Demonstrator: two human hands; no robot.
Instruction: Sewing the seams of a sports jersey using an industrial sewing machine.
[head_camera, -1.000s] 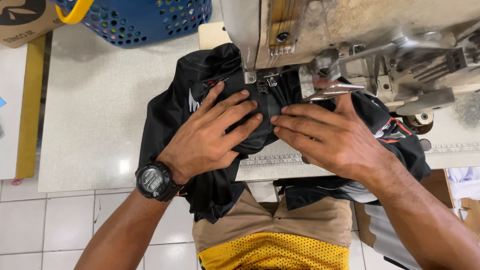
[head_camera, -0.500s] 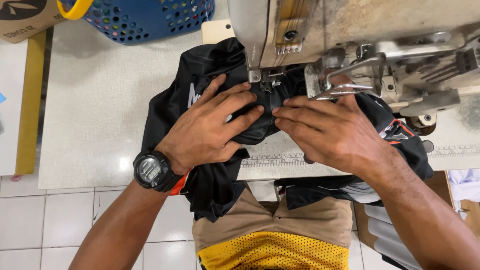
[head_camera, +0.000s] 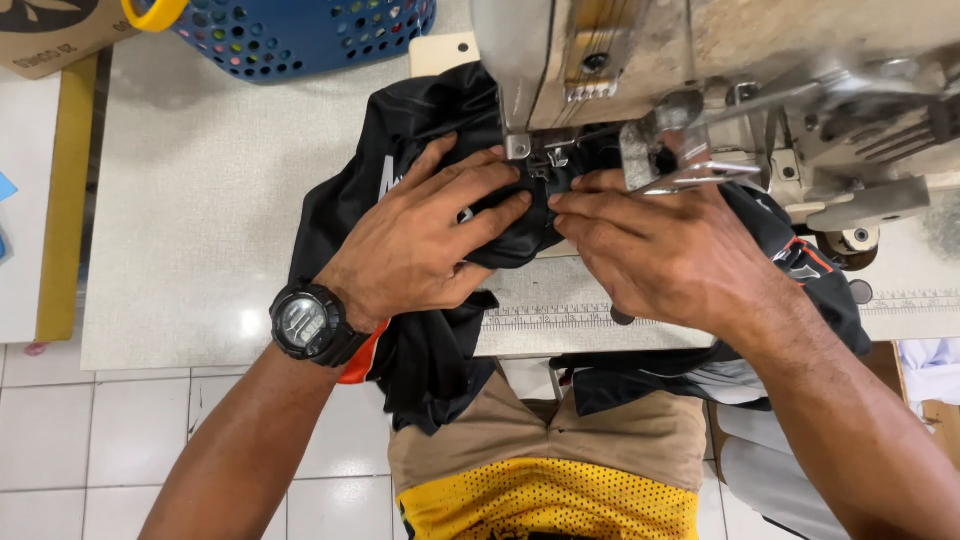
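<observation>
Head view, L to R: blue perforated basket (head_camera: 300, 35) at top left on the pale table (head_camera: 190, 200), well apart from the work. Left hand (head_camera: 420, 240), black wristwatch (head_camera: 305, 325) on the wrist, lies flat w/ fingers spread, pressing the black garment (head_camera: 420, 350) down just left of the presser foot (head_camera: 545, 165). No pinch there, it's a palm-and-fingers hold-down on the cloth. Garment bunches under both hands, part of it drapes off the table edge toward the lap. Right hand (head_camera: 665, 255) also flat on the fabric, fingertips at the foot, right under the sewing machine (head_camera: 700, 70) head; holding cloth by pressure, not clasped. Ruler strip (head_camera: 560, 312) along the table edge below the hands.

Step, by my read: guiding fabric at the needle, seam in progress or being lined up. Next move prob calls for even feed w/ both hands, cloth kept taut and flat, fingertips kept clear of the needle. Needle itself too hidden to tell.
</observation>
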